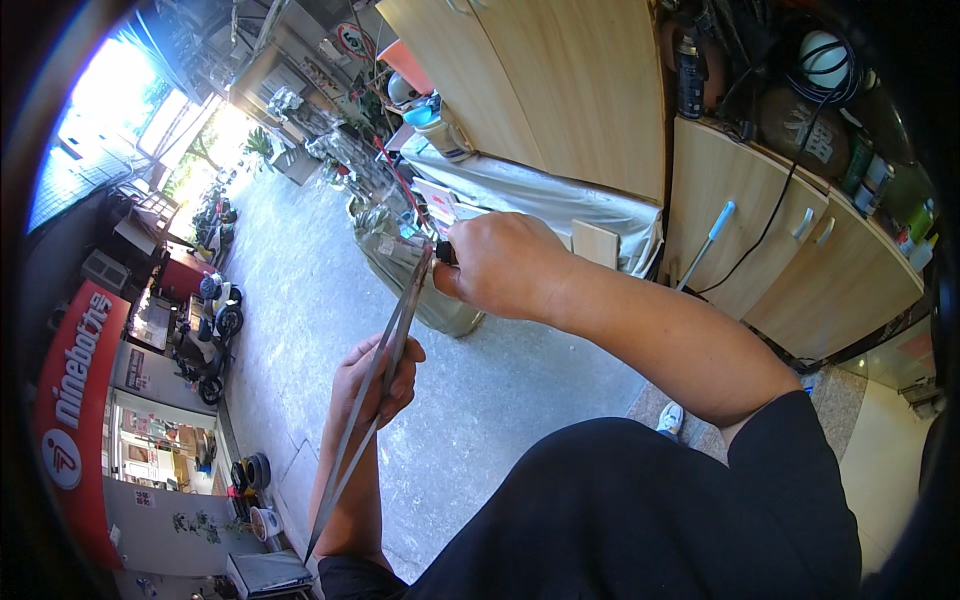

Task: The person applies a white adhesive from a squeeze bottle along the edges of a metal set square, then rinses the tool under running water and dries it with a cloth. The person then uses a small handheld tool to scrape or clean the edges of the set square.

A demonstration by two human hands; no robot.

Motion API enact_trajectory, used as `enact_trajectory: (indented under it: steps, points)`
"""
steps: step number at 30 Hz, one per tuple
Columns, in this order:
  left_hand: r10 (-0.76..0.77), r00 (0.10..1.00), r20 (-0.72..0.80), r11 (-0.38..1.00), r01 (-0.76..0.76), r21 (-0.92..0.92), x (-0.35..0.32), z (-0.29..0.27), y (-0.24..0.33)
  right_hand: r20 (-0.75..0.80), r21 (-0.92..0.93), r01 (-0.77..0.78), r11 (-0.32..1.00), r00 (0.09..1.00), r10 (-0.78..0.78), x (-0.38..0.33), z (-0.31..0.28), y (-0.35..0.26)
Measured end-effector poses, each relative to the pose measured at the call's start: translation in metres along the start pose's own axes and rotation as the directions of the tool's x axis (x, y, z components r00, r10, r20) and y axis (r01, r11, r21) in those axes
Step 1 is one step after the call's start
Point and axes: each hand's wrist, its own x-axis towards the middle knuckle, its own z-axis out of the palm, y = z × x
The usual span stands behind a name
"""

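My right hand [505, 262] is closed at chest height, around a small black object [445, 252] whose kind I cannot make out. One end of a long, thin, greyish flat strip [352, 435] meets that object at my right fingertips. From there the strip runs down to the lower left in two narrow lengths that come together near the lower edge. Below and to the left, my left hand [378, 382] has its fingers curled around the strip. Part of the strip is hidden behind these fingers.
A greenish sack [450, 312] stands on the concrete floor just beyond my hands. Wooden cabinets [560, 80] line the right side, with a blue-handled stick [712, 232] leaning there. Scooters [212, 335] are parked at the left, near a red sign [80, 400] and tires [255, 470].
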Motion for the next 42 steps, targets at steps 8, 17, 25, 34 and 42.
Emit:
enact_trajectory:
  steps: [8, 17, 25, 34, 42]
  points:
    - [-0.004, 1.000, -0.011, 1.000, 0.004, -0.005, -0.001, -0.006, -0.003, -0.004, 0.010, 0.012, 1.000, 1.000, -0.012, -0.002, 0.001, -0.003]
    - [-0.006, 1.000, 0.027, 0.998, 0.007, -0.057, 0.000, -0.011, -0.009, 0.105, 0.000, -0.036, 0.999, 0.994, 0.036, -0.009, -0.011, -0.013]
    - [0.007, 0.999, 0.043, 0.999, -0.005, -0.037, -0.001, -0.006, -0.006, 0.133, -0.004, -0.037, 0.999, 0.990, 0.037, -0.017, -0.016, -0.018]
    - [0.014, 0.998, 0.059, 0.999, -0.011, -0.049, 0.001, -0.006, -0.007, 0.130, 0.007, -0.013, 1.000, 0.992, 0.012, -0.023, -0.014, -0.019]
    - [0.001, 0.999, 0.040, 0.998, 0.001, -0.058, -0.003, -0.003, -0.006, 0.107, -0.003, 0.000, 1.000, 0.994, 0.000, -0.024, -0.013, -0.020]
